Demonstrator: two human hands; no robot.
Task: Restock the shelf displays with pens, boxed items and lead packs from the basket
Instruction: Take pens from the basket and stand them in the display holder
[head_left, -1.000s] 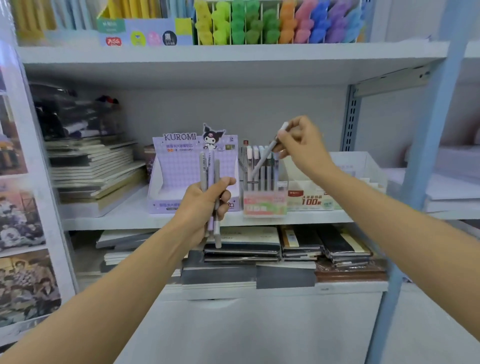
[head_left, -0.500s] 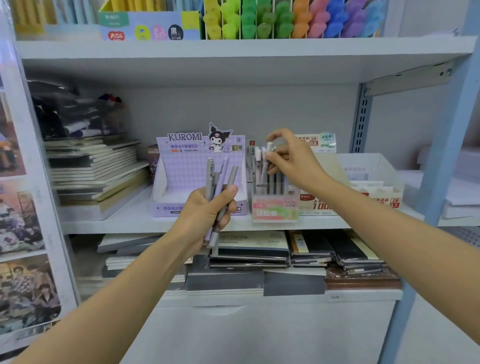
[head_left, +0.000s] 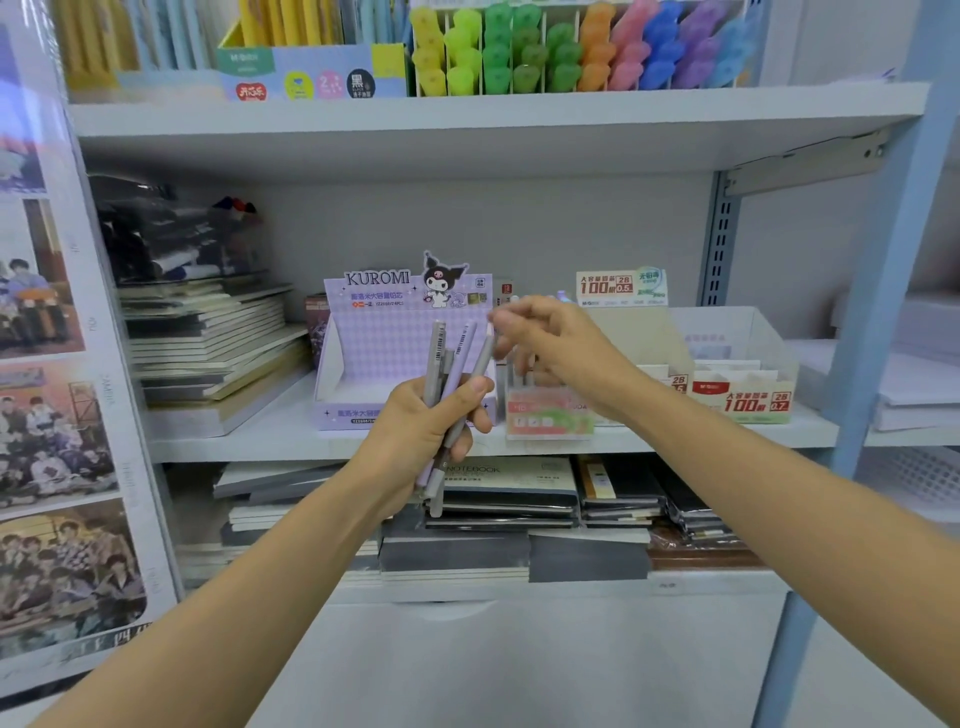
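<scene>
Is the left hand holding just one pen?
No, the left hand grips a bunch of pens, at least three, fanned out above the fist.

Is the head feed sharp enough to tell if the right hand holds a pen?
Head view: the right hand is motion-blurred, so no; the left hand and its pens read sharp; the shelf post leans from wide-angle distortion.
</scene>
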